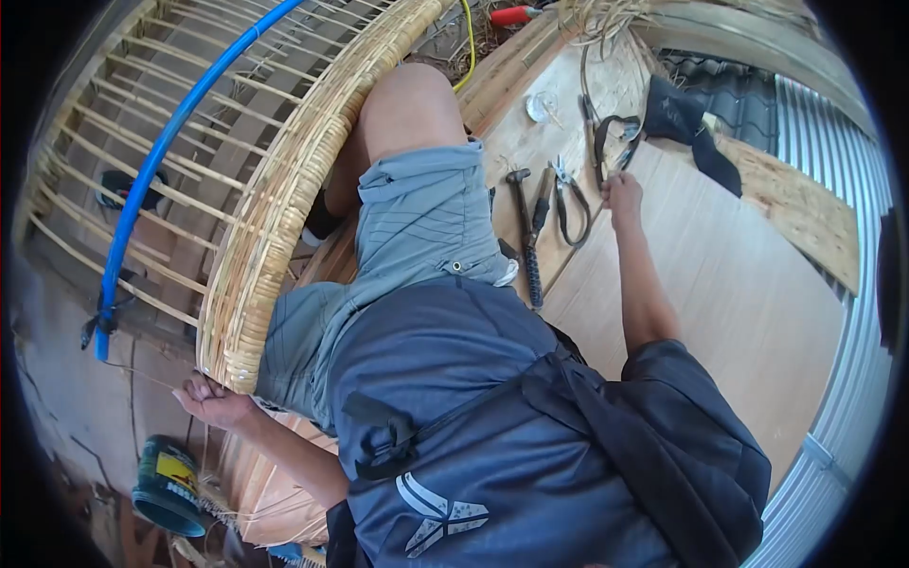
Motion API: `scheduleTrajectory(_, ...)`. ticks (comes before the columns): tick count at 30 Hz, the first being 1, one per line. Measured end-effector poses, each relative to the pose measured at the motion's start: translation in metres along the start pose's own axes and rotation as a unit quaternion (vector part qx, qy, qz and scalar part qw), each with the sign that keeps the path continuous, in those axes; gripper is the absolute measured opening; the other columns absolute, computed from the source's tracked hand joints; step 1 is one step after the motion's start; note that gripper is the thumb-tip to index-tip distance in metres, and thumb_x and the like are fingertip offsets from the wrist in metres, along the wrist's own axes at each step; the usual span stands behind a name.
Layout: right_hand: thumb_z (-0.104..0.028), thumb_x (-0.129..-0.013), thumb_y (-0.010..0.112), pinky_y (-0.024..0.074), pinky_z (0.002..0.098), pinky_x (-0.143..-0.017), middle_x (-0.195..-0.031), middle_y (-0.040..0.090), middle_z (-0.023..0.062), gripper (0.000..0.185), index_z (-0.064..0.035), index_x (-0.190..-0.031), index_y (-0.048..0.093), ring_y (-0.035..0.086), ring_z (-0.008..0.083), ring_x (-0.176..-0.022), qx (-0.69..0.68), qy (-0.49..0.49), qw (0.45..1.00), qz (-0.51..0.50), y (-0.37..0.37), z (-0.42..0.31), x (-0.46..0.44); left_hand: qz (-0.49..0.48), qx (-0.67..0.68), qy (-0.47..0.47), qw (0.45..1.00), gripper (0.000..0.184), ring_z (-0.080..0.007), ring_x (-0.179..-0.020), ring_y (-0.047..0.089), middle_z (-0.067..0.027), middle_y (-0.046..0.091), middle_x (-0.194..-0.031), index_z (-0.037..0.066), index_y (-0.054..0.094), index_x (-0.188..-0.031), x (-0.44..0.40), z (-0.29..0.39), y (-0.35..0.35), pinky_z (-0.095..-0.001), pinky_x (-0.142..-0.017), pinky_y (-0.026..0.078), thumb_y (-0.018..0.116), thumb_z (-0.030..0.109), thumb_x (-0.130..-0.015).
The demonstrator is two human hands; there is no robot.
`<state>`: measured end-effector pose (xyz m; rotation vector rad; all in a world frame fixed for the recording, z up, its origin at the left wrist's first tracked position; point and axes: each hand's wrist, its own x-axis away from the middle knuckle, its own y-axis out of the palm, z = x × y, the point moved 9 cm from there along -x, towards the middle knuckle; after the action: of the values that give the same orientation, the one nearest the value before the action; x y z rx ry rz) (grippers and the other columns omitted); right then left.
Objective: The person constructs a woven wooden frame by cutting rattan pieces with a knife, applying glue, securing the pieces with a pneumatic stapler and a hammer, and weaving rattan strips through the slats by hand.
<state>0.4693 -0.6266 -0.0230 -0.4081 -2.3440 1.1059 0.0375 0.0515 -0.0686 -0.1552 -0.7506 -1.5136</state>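
A large woven rattan frame [275, 218] with a thick wrapped rim and spaced rods leans against my lap. My left hand [216, 399] is closed at the rim's lower end, with a thin strand [142, 376] running into its fingers. On the board to the right, my right hand [622, 197] has its fingers curled at the near end of a dark-handled tool [615, 142] that looks like shears; its exact kind is unclear. Near that hand lie pliers [574, 208] with dark handles, a hammer [523, 213] and a narrow dark-handled tool [542, 208].
A blue tube [161, 151] arches over the rods. A dark green bucket [170, 488] lies at lower left. A small clear container [541, 106] and a black cloth [677, 118] rest on the wooden board [720, 284]. Corrugated metal [819, 142] borders the right side.
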Motion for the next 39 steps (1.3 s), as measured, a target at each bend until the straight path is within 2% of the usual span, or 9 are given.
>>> scheduleTrajectory(11, -0.020, -0.089, 0.052, 0.0432, 0.0260, -0.053, -0.063, 0.057, 0.0051, 0.018, -0.0030, -0.088, 0.058, 0.054, 0.0107, -0.055, -0.027, -0.083, 0.987, -0.132, 0.123, -0.030, 0.126, 0.074, -0.072, 0.019, 0.994, 0.042, -0.0050, -0.040, 0.023, 0.0068, 0.026, -0.049, 0.021, 0.029, -0.056, 0.016, 0.003, 0.012, -0.0215, -0.039, 0.017, 0.047, 0.039, -0.090)
scheduleTrajectory(20, -0.018, -0.089, 0.049, 0.0455, 0.0281, -0.055, -0.063, 0.058, 0.0083, 0.022, 0.0008, -0.088, 0.060, 0.056, 0.0134, -0.058, -0.145, -0.181, 0.961, -0.154, 0.229, -0.200, -0.036, 0.131, 0.014, 0.042, 0.990, 0.041, -0.0061, -0.039, 0.025, 0.0061, 0.025, -0.046, 0.020, 0.030, -0.056, 0.008, 0.007, 0.000, -0.0222, -0.039, 0.021, 0.050, 0.032, -0.090)
scheduleTrajectory(23, -0.019, -0.083, 0.051, 0.0485, 0.0358, -0.062, -0.070, 0.063, 0.0155, 0.024, 0.0013, -0.087, 0.063, 0.062, 0.0259, -0.066, 0.022, -0.176, 0.959, -0.222, 0.322, -0.179, -0.075, 0.149, -0.040, 0.064, 0.986, 0.043, -0.0074, -0.043, 0.029, 0.0055, 0.028, -0.047, 0.019, 0.029, -0.054, 0.009, 0.013, -0.003, -0.0231, -0.048, 0.027, 0.048, 0.029, -0.091)
scheduleTrajectory(25, -0.020, -0.079, 0.050, 0.0481, 0.0325, -0.058, -0.072, 0.063, 0.0127, 0.027, 0.0006, -0.090, 0.062, 0.061, 0.0206, -0.061, 0.242, -0.394, 0.842, -0.278, 0.402, -0.165, -0.070, 0.142, -0.045, 0.071, 0.986, 0.039, -0.0056, -0.044, 0.030, 0.0064, 0.029, -0.047, 0.019, 0.034, -0.056, 0.006, 0.008, -0.004, -0.0210, -0.049, 0.029, 0.049, 0.027, -0.091)
scheduleTrajectory(28, -0.020, -0.077, 0.049, 0.0486, 0.0348, -0.063, -0.076, 0.064, 0.0159, 0.027, 0.0004, -0.088, 0.064, 0.063, 0.0259, -0.069, 0.163, -0.258, 0.899, -0.315, 0.447, -0.144, -0.071, 0.128, -0.029, 0.060, 0.990, 0.029, -0.0021, -0.041, 0.029, 0.0084, 0.028, -0.047, 0.016, 0.044, -0.065, 0.002, 0.011, -0.013, -0.0177, -0.045, 0.029, 0.051, 0.026, -0.090)
scheduleTrajectory(29, -0.021, -0.074, 0.051, 0.0476, 0.0424, -0.070, -0.077, 0.061, 0.0258, 0.026, 0.0009, -0.081, 0.062, 0.062, 0.0365, -0.080, 0.043, -0.291, 0.907, -0.300, 0.476, -0.132, -0.069, 0.121, -0.016, 0.047, 0.991, 0.024, -0.0010, -0.041, 0.029, 0.0092, 0.027, -0.046, 0.014, 0.048, -0.070, 0.001, 0.009, -0.015, -0.0170, -0.044, 0.029, 0.052, 0.026, -0.090)
scheduleTrajectory(34, -0.033, -0.080, 0.058, 0.0442, 0.0408, -0.085, -0.109, 0.061, 0.0162, 0.035, -0.0098, -0.107, 0.062, 0.056, 0.0346, -0.101, -0.055, -0.515, 0.809, -0.280, 0.535, -0.094, 0.003, 0.151, -0.031, 0.061, 0.986, 0.018, -0.0004, -0.042, 0.030, 0.0100, 0.028, -0.047, 0.009, 0.055, -0.088, -0.001, 0.019, -0.032, -0.0169, -0.043, 0.028, 0.050, 0.025, -0.092)
scheduleTrajectory(37, -0.038, -0.079, 0.060, 0.0452, 0.0411, -0.085, -0.117, 0.057, 0.0194, 0.044, -0.0073, -0.112, 0.059, 0.055, 0.0341, -0.104, -0.089, -0.140, 0.918, -0.361, 0.580, -0.024, -0.020, 0.128, -0.028, -0.019, 0.991, 0.045, -0.0053, -0.042, 0.037, 0.0071, 0.033, -0.042, 0.020, 0.035, -0.049, 0.003, 0.012, -0.027, -0.0246, -0.052, 0.037, 0.051, 0.029, -0.090)
scheduleTrajectory(39, -0.040, -0.078, 0.061, 0.0477, 0.0410, -0.079, -0.114, 0.058, 0.0205, 0.045, -0.0062, -0.108, 0.060, 0.057, 0.0350, -0.101, 0.042, -0.185, 0.928, -0.320, 0.571, -0.026, -0.018, 0.121, -0.031, -0.039, 0.991, 0.047, -0.0062, -0.043, 0.038, 0.0067, 0.034, -0.042, 0.020, 0.033, -0.047, 0.006, 0.011, -0.021, -0.0258, -0.053, 0.038, 0.052, 0.031, -0.089)
